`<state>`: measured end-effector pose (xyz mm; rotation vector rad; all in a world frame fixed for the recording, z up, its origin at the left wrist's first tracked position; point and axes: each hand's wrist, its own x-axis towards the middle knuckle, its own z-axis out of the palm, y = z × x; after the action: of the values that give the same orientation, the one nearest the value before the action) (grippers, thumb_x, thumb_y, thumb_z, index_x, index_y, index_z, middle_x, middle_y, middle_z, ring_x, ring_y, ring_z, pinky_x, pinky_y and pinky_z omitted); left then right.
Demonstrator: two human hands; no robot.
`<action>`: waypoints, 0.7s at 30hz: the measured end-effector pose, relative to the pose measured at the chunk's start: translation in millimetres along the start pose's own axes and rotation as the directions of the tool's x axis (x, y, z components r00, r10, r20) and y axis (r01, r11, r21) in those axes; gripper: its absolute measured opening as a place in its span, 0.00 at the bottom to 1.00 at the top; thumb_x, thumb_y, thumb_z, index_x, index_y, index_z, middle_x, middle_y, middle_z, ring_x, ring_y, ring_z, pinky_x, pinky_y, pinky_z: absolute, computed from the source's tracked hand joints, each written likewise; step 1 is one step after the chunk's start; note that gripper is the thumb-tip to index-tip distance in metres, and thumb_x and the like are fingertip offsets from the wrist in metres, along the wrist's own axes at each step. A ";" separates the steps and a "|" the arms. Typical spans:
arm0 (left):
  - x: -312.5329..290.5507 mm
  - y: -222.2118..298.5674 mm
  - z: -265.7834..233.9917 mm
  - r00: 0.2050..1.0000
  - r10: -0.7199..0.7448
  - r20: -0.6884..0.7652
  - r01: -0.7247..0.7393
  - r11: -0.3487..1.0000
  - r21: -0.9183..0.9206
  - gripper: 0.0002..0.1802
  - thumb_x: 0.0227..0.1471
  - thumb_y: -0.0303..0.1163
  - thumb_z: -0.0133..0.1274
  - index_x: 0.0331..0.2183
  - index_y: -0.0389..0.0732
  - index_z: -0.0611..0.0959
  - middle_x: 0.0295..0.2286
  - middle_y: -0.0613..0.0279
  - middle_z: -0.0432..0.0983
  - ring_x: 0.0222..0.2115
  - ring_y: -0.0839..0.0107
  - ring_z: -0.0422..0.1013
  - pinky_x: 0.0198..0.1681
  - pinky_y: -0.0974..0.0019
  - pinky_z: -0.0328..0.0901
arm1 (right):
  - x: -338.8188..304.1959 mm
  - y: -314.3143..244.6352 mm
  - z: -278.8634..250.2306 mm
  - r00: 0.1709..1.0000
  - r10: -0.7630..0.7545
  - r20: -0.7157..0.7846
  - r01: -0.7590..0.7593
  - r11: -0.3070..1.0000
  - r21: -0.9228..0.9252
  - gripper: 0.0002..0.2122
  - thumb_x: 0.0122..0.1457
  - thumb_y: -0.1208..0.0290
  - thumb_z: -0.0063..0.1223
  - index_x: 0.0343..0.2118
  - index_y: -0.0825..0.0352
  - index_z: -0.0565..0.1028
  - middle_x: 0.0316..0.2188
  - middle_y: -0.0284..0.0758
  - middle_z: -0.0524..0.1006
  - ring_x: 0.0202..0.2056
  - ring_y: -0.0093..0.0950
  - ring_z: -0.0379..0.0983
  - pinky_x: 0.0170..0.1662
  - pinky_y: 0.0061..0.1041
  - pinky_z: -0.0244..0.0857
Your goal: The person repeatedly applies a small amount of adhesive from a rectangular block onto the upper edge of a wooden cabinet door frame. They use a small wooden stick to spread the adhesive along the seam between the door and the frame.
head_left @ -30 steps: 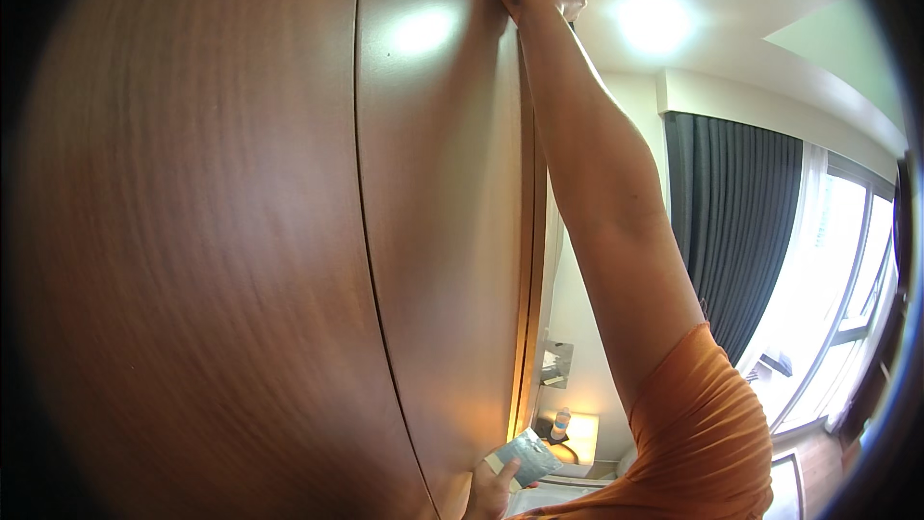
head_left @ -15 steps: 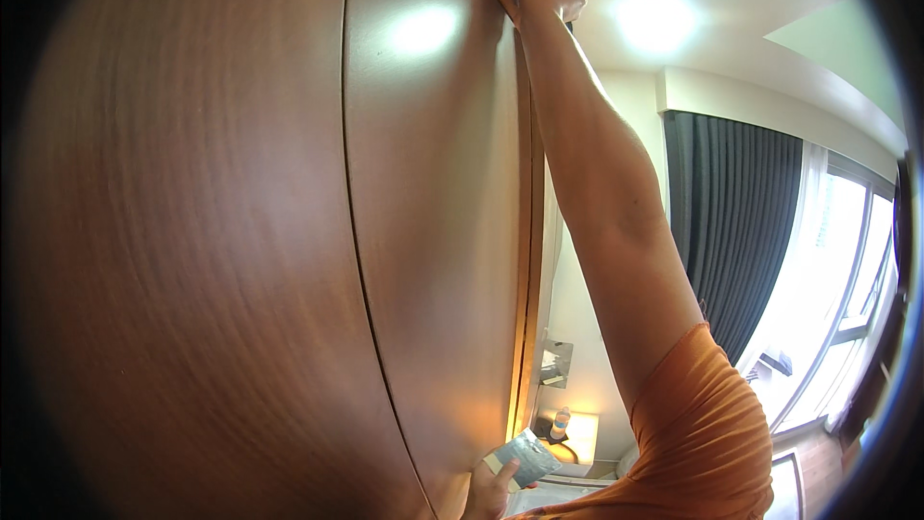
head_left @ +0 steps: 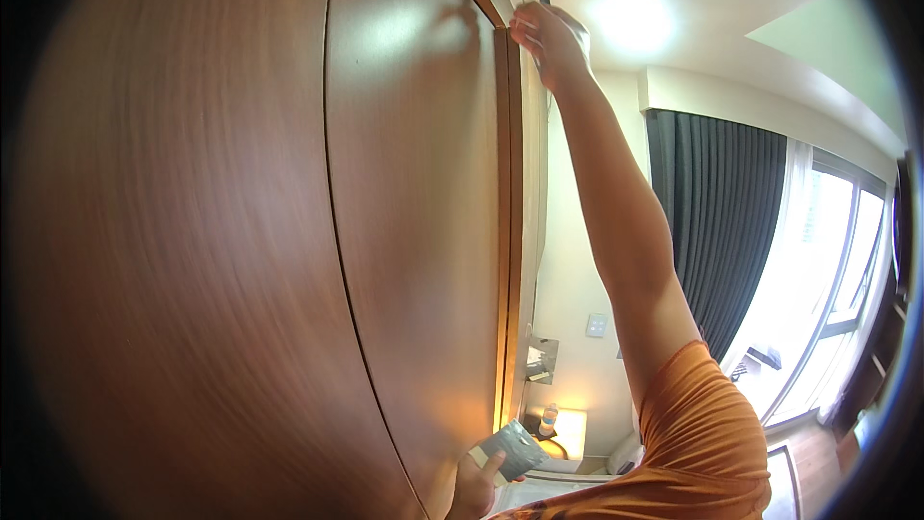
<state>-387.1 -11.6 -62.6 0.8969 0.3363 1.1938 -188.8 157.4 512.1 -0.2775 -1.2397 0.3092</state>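
Observation:
My right arm, in an orange sleeve, reaches up to the top corner of a brown wooden cabinet door (head_left: 414,202). My right hand (head_left: 552,40) is closed beside the frame there, fingers bent together; a thin tip shows above them, too small to name. Low down, my left hand (head_left: 472,487) grips a flat grey-blue packet (head_left: 516,450) with a pale edge, thumb across its face. The packet is close to the door's lower right side.
Another wood panel (head_left: 183,231) fills the left. Beyond the door's edge are a wall switch (head_left: 597,325), a lit bedside shelf (head_left: 571,433) and a bottle (head_left: 549,418). A dark curtain (head_left: 717,221) hangs by a bright window (head_left: 837,260) at right.
My right hand has come down slightly from the top of the frame, and its fingers now point toward the door corner. The view has shifted slightly; my left hand still holds the packet.

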 end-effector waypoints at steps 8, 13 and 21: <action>-33.1 53.0 35.3 0.995 -0.017 -0.101 -0.010 0.965 -0.262 0.25 0.65 0.32 0.51 0.61 0.36 0.71 0.47 0.52 0.82 0.42 0.61 0.82 0.34 0.57 0.77 | -283.2 -22.6 -87.9 0.592 0.386 0.708 -0.368 0.911 -0.189 0.12 0.54 0.78 0.71 0.41 0.72 0.82 0.39 0.38 0.85 0.43 0.28 0.84 0.47 0.27 0.80; -36.6 57.7 54.4 0.971 0.035 -0.236 -0.098 0.960 -0.264 0.22 0.67 0.35 0.54 0.59 0.41 0.74 0.45 0.60 0.83 0.40 0.69 0.82 0.33 0.63 0.78 | -359.6 -26.7 -110.8 0.345 0.582 0.736 -0.457 0.789 -0.410 0.15 0.53 0.76 0.72 0.44 0.73 0.84 0.40 0.40 0.86 0.42 0.29 0.85 0.52 0.30 0.80; -24.9 58.0 56.4 0.977 -0.133 -0.169 0.031 0.864 -0.502 0.17 0.67 0.34 0.55 0.55 0.42 0.79 0.41 0.63 0.85 0.36 0.74 0.83 0.31 0.67 0.80 | -361.5 -31.3 -121.6 0.326 0.508 0.797 -0.102 0.857 -0.504 0.13 0.49 0.75 0.72 0.40 0.66 0.87 0.39 0.38 0.86 0.40 0.31 0.85 0.42 0.28 0.79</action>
<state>-397.2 -52.8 10.6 0.3092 0.2063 1.2155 -176.7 -12.7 169.6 -0.7617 -2.4181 0.6244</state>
